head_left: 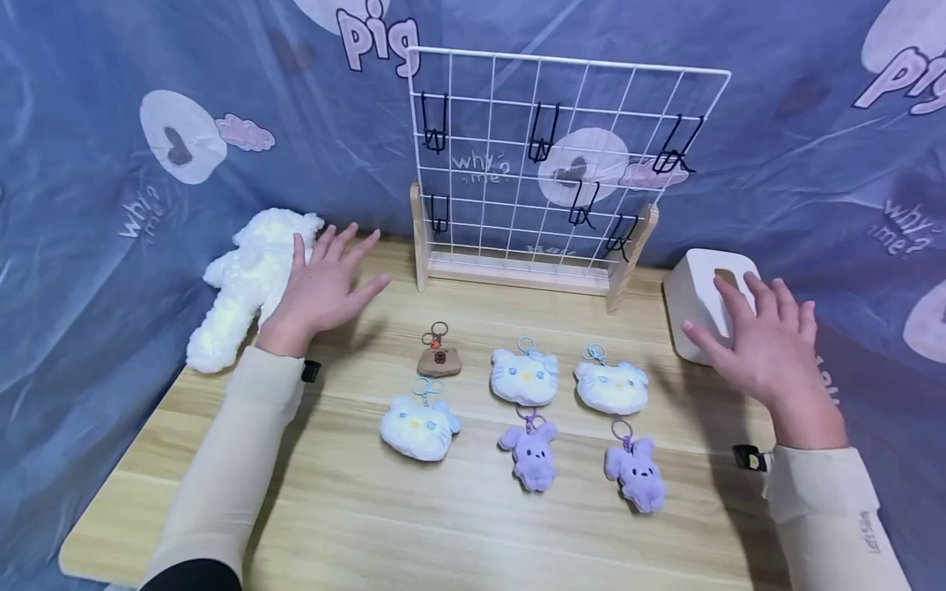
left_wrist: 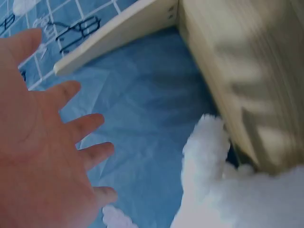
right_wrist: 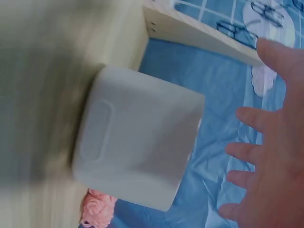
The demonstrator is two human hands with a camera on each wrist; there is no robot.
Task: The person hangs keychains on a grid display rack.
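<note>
Two hands hover with fingers spread and straight, holding nothing. At left of the frame, the left hand (head_left: 319,286) is just beside a white plush bear (head_left: 247,275) lying on the counter's (head_left: 384,525) left edge. At right, the right hand (head_left: 761,345) is over a white tissue box (head_left: 695,291); contact is unclear. Between them, in the middle, lie six plush keychains: a brown one (head_left: 439,359), three white cat heads (head_left: 524,377), and two purple bunnies (head_left: 532,454). A white wire grid (head_left: 547,156) with black hooks stands behind, upper centre.
</note>
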